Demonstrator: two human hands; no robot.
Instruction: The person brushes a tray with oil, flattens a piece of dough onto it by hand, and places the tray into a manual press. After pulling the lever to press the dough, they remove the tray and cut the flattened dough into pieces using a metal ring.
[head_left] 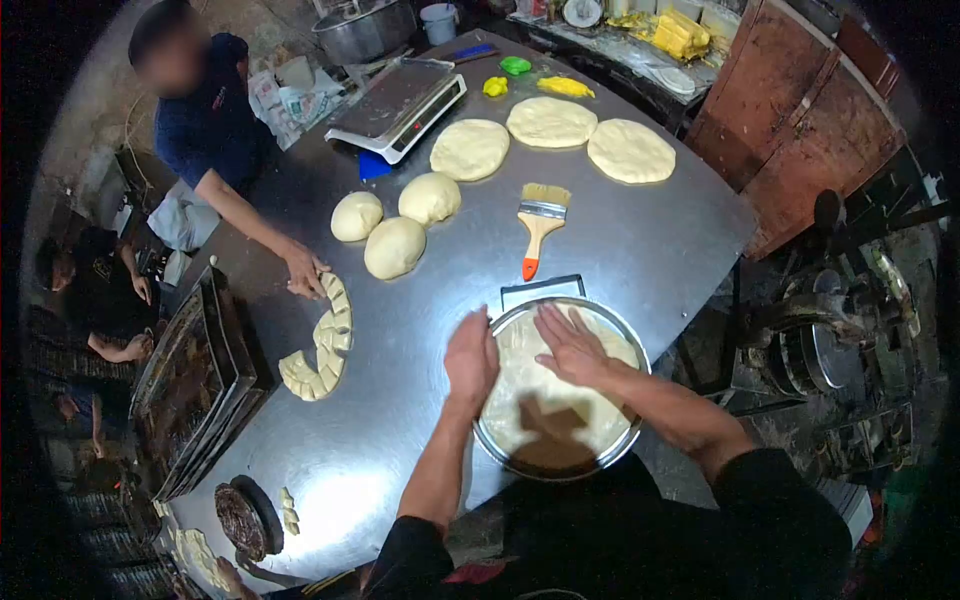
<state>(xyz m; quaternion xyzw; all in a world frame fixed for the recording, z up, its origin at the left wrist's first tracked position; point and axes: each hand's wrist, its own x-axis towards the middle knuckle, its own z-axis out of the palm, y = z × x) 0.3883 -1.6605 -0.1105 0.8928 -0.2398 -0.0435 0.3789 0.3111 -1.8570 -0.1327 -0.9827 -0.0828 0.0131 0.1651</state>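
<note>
Palm laid flat on panned dough

The dough (510, 385) is held in a round metal pan (645, 355) at the table's near edge, its lower part darkened by shadow. It is pressed by the open right hand (570, 350), fingers spread, nothing gripped; the patch beneath is hidden. The pan's far-left rim is met by the left hand (474, 360), but whether the rim is grasped cannot be told, the hand's inner side being turned from view. Just beyond, a dark-edged object (542, 290) is mostly covered by the pan. Farther across the metal table (400, 430), a brush (544, 215) is seen lying flat, with three dough balls (395, 247) to its left and three flattened rounds (552, 122) behind. A curved row of cut dough (332, 335) is touched by a co-worker's hand (305, 270). At lower left, another hand (232, 578) is barely made out, partly cut off.
</note>
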